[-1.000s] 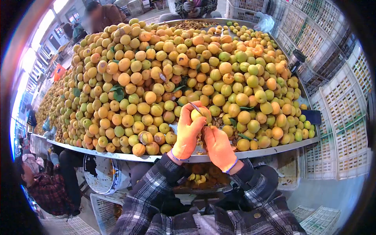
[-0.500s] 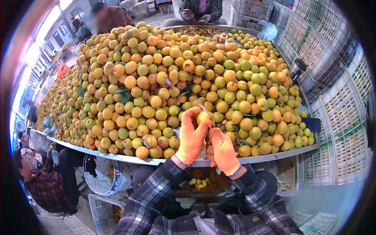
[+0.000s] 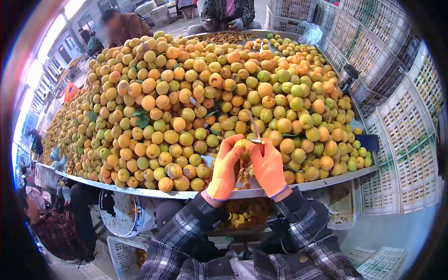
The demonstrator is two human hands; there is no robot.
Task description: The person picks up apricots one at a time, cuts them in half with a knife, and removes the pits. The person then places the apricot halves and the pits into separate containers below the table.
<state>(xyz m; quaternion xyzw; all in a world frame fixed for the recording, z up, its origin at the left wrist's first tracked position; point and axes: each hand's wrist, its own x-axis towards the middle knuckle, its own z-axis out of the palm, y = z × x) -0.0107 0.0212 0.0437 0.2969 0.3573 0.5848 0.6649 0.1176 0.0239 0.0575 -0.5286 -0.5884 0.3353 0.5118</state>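
Two hands in orange gloves meet at the near edge of a big metal table (image 3: 326, 183). The left hand (image 3: 226, 169) has its fingers curled shut around a small yellow-green fruit (image 3: 243, 145), which sits up at the fingertips, just above the table edge. The right hand (image 3: 268, 165) is closed on a thin knife (image 3: 255, 128). The blade pokes up and away from the fruit, and the right hand touches the fruit from the other side. The two hands press close together.

Behind the hands is a huge pile of fruit (image 3: 196, 93), yellow, orange and green, with a few green leaves mixed in. White plastic crates (image 3: 406, 135) are stacked on the right. A dark cup (image 3: 347, 77) stands by the far right rim of the table. Another person (image 3: 51, 224) sits low at the left, and others sit at the far end
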